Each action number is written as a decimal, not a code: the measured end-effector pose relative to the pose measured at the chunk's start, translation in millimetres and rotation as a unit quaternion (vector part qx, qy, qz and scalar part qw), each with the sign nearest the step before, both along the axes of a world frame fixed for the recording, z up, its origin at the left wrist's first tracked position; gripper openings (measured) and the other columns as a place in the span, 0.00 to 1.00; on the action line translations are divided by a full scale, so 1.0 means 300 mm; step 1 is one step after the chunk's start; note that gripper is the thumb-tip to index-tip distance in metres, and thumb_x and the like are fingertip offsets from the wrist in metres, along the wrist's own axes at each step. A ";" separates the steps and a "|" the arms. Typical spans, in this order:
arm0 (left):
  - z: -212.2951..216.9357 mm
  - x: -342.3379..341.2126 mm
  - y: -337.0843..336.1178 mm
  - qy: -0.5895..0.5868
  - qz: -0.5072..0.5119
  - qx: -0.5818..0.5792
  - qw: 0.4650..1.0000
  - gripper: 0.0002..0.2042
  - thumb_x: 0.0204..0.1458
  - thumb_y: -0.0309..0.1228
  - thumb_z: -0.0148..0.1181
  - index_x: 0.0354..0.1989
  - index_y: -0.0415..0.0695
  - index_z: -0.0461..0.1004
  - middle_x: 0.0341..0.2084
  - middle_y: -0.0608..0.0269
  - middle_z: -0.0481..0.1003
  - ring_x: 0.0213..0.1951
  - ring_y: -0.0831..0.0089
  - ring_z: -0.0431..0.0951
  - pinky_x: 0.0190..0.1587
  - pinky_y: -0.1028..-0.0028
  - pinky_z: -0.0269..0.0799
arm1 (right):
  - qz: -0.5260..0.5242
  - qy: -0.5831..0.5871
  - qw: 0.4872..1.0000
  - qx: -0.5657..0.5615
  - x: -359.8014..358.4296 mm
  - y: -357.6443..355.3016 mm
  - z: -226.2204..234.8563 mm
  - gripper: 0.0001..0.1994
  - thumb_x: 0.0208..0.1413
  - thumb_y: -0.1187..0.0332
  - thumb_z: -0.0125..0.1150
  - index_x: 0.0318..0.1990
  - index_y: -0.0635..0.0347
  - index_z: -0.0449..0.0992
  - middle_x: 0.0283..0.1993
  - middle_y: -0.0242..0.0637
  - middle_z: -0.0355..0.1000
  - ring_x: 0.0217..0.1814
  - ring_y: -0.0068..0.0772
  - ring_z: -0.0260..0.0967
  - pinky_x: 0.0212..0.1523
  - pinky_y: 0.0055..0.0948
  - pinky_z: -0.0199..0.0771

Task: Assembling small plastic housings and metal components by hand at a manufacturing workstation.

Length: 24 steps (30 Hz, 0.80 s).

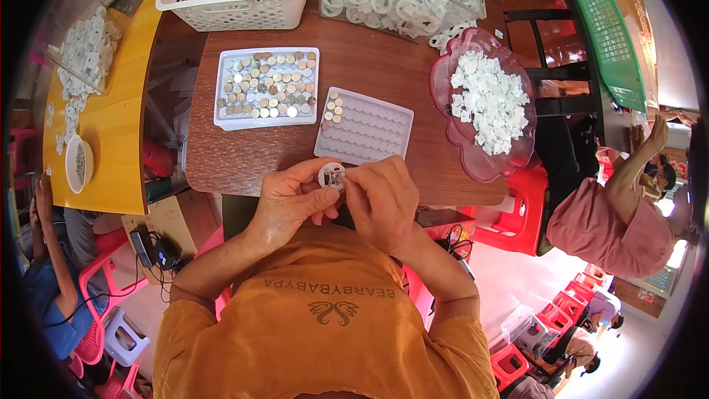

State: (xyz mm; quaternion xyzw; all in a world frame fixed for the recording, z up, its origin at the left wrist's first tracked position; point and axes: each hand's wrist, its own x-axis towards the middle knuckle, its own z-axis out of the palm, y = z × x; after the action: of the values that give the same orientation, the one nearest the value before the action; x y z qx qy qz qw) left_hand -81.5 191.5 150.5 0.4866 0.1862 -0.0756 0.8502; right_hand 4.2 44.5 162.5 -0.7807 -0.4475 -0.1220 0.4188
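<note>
My left hand (294, 196) pinches a small round white plastic part (331, 175) between thumb and fingers, just in front of the table edge. Dark and metallic pieces show in the middle of its upper face. My right hand (384, 196) is closed, its thumb and fingertips at the right rim of the part; what they hold, if anything, is hidden. Right behind my hands lies a pale ridged tray (377, 129) with several coin-shaped metal discs (334, 109) at its left end. Left of it, a white tray (221, 121) carries many more discs in rows.
A white basket (244, 11) and a clear bin (473, 7), both full of white round parts, stand at the back. A pink scalloped bowl (441, 96) on the right holds small white pieces. A yellow table (111, 170) adjoins on the left; people sit at both sides.
</note>
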 end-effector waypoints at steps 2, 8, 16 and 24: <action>0.006 0.001 -0.006 -0.011 -0.011 0.015 1.000 0.19 0.52 0.24 0.59 0.53 0.37 0.68 0.32 0.63 0.75 0.25 0.81 0.74 0.22 0.85 0.68 | 0.002 -0.033 0.999 -0.001 -0.002 -0.008 -0.018 0.13 0.36 0.83 0.64 0.33 0.65 0.72 0.29 0.38 0.68 0.26 0.39 0.64 0.25 0.31 0.64; 0.020 0.001 -0.005 -0.006 -0.047 0.046 0.998 0.17 0.52 0.24 0.58 0.50 0.37 0.69 0.32 0.66 0.74 0.25 0.84 0.73 0.21 0.87 0.66 | 0.031 -0.097 0.995 -0.016 -0.005 -0.027 -0.017 0.13 0.35 0.82 0.64 0.33 0.67 0.73 0.28 0.39 0.67 0.25 0.37 0.64 0.22 0.29 0.64; 0.025 -0.009 -0.002 0.013 -0.086 0.048 0.995 0.14 0.52 0.23 0.58 0.48 0.38 0.71 0.31 0.66 0.74 0.23 0.84 0.73 0.19 0.87 0.64 | 0.085 -0.056 0.995 -0.015 -0.003 -0.045 -0.018 0.13 0.34 0.82 0.65 0.32 0.67 0.73 0.27 0.39 0.67 0.24 0.36 0.62 0.21 0.29 0.64; 0.015 -0.022 -0.009 -0.016 -0.072 0.078 0.994 0.15 0.51 0.22 0.59 0.48 0.36 0.71 0.32 0.62 0.74 0.23 0.81 0.75 0.20 0.86 0.66 | 0.135 0.002 0.991 0.011 0.016 -0.043 -0.027 0.13 0.32 0.82 0.64 0.31 0.68 0.72 0.25 0.39 0.67 0.22 0.35 0.60 0.19 0.28 0.59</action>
State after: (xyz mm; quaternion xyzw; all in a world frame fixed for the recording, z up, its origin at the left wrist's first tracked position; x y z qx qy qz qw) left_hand -88.2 188.7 154.9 0.5643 0.1425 -0.1147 0.8050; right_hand 8.9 31.7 154.5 -0.7086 -0.5464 -0.0677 0.4413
